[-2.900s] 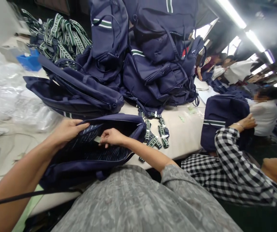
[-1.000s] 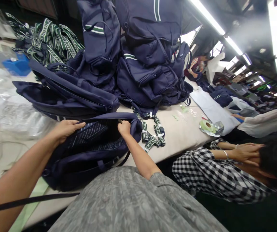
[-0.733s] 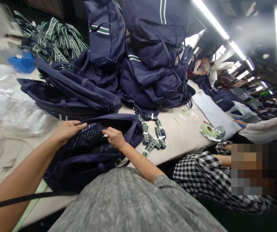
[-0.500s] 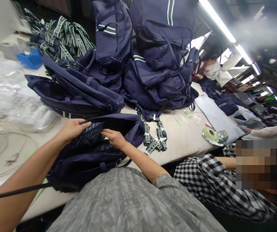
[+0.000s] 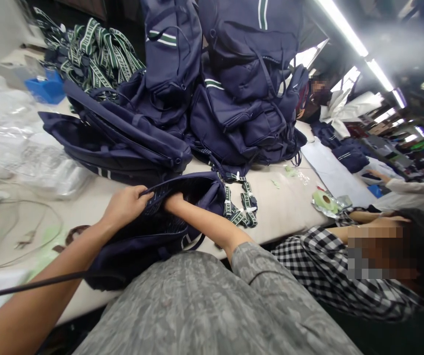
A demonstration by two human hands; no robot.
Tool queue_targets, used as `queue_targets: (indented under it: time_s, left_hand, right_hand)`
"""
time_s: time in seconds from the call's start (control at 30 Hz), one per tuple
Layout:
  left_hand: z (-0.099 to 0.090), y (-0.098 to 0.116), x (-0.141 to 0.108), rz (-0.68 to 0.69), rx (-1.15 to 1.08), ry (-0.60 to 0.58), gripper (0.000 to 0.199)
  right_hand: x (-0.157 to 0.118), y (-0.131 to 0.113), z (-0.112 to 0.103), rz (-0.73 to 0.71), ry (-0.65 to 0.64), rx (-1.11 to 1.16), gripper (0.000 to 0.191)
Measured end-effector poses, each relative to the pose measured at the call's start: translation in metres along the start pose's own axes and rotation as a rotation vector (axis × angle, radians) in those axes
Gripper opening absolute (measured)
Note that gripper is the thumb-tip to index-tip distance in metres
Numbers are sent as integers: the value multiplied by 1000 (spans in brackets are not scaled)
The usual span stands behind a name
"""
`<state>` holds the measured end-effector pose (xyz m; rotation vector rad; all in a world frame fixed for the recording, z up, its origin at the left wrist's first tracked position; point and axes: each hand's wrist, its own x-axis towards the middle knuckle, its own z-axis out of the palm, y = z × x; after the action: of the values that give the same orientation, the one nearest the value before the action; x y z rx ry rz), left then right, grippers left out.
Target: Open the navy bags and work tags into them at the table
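An unzipped navy duffel bag (image 5: 134,249) lies at the table's near edge, right in front of me. Its far rim is pinched in my left hand (image 5: 128,203), thumb on top. My right hand (image 5: 174,201) reaches down inside the bag behind the patterned lining, and its fingers are hidden there. Just right of the bag lie green-and-white lettered straps (image 5: 240,209), bundled with white ties. Behind it rests another open navy bag (image 5: 123,150) with two white stripes.
Navy bags (image 5: 241,93) are piled high at the back. Green lettered straps (image 5: 99,56) heap at back left, beside a blue bin (image 5: 45,86) and clear plastic bags (image 5: 38,158). A roll of green tape (image 5: 325,202) and a person in a checked shirt (image 5: 319,266) are at right.
My right hand has gone from the lining's edge down into the bag. My left hand has shifted right along the rim. The person in the checked shirt has raised an arm to the head.
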<state>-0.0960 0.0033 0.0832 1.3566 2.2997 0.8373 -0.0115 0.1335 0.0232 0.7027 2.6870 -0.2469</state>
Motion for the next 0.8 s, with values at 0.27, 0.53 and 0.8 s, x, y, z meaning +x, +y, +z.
queue_targets:
  time_s: [0.27, 0.53, 0.8]
  left_hand:
    - [-8, -13, -1, 34, -93, -15, 39]
    - [-13, -12, 5, 3, -60, -9, 40]
    - [-21, 17, 4, 7, 132, 149, 46]
  right_hand:
    - [-11, 16, -4, 60, -20, 38, 39]
    - [-64, 40, 7, 73, 73, 101, 29]
    - [-82, 53, 30, -42, 506, 490, 19]
